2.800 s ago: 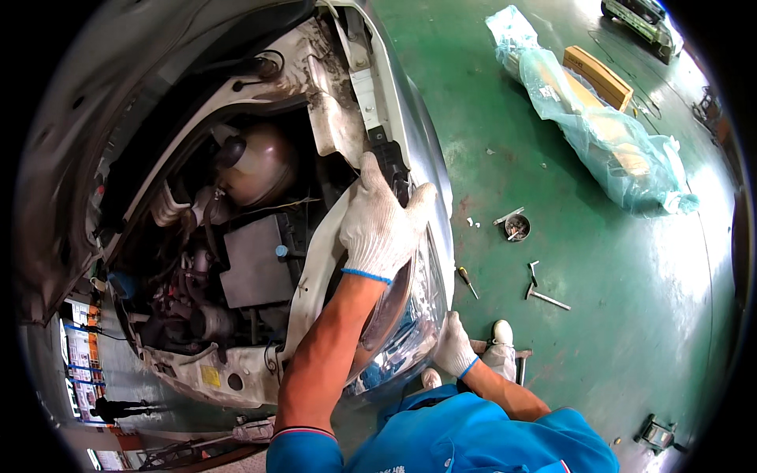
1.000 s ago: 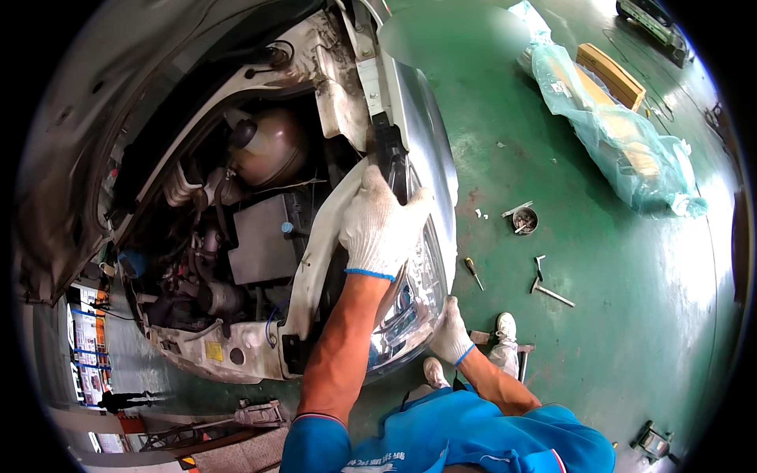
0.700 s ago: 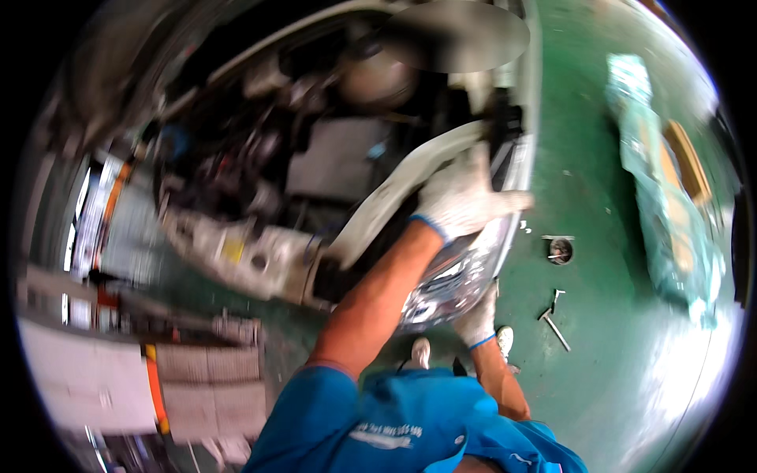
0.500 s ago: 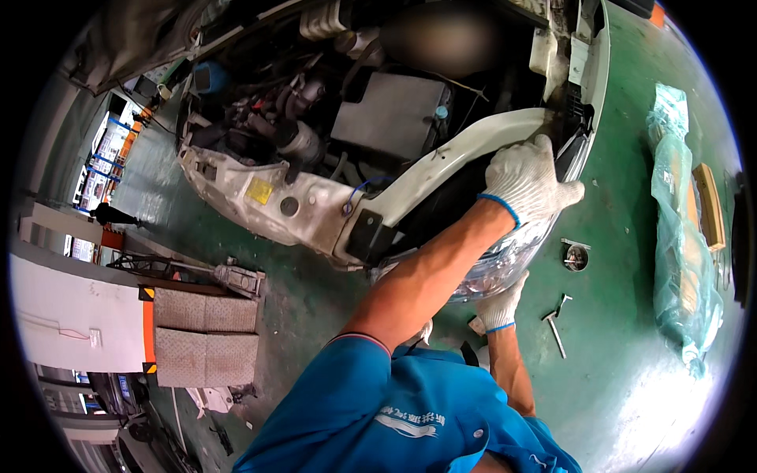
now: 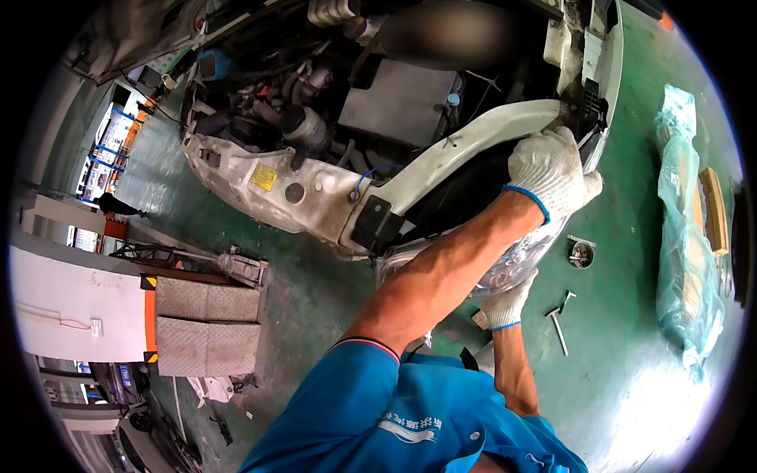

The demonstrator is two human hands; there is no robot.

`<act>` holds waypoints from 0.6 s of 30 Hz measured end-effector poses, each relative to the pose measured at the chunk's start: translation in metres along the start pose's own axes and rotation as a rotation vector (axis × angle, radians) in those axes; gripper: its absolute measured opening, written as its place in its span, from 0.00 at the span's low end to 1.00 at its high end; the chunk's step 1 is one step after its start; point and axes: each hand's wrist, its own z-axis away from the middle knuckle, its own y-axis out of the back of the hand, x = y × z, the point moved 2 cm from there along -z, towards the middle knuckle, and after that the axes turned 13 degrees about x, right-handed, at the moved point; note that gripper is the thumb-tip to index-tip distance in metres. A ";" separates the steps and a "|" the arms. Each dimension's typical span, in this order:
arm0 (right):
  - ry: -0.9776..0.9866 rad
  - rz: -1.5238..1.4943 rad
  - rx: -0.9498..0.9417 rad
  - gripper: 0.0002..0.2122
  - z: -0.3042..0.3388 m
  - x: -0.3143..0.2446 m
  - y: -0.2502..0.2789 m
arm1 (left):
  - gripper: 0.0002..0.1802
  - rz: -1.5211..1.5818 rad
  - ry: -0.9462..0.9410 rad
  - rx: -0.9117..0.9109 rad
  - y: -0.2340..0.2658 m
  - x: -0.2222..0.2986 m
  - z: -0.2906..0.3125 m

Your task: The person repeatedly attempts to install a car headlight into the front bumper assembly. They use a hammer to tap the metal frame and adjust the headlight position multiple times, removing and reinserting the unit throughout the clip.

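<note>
A clear-lensed headlight [image 5: 516, 264] sits at the front corner of a car whose engine bay [image 5: 315, 110] lies exposed. My left hand [image 5: 548, 172], in a white knit glove with a blue cuff, reaches across to its upper end beside the fender, with fingers curled over the edge and the thumb out to the right. Low on the lens's outer side, my right hand [image 5: 507, 306] wears a matching glove and grips the lower edge; some of its fingers are hidden behind the lamp. The white curved body frame [image 5: 473, 138] runs just behind the headlight.
On the green floor to the right lie a T-shaped hand tool [image 5: 559, 329] and a small round dish [image 5: 581, 254] of hardware. Farther right rests a long part in green plastic wrap [image 5: 680, 236] beside a cardboard piece [image 5: 714, 211]. A floor jack [image 5: 240, 266] stands at left.
The view has shifted, so the car and floor items sit slightly farther right. My left fingers look more tightly curled at the headlight's upper end; my right hand stays at its lower edge.
</note>
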 end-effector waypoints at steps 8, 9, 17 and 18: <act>-0.008 -0.029 -0.074 0.38 0.005 0.002 -0.007 | 0.38 -0.027 0.023 0.125 -0.007 0.001 0.003; -0.028 -0.051 -0.078 0.39 0.004 0.003 0.000 | 0.38 -0.027 0.020 0.131 -0.007 0.004 0.007; 0.122 0.130 0.017 0.39 0.005 -0.003 -0.011 | 0.37 0.090 -0.228 0.326 0.046 -0.034 0.055; 0.060 0.080 0.034 0.39 -0.002 -0.005 -0.004 | 0.32 0.104 -0.212 0.397 0.072 -0.048 0.079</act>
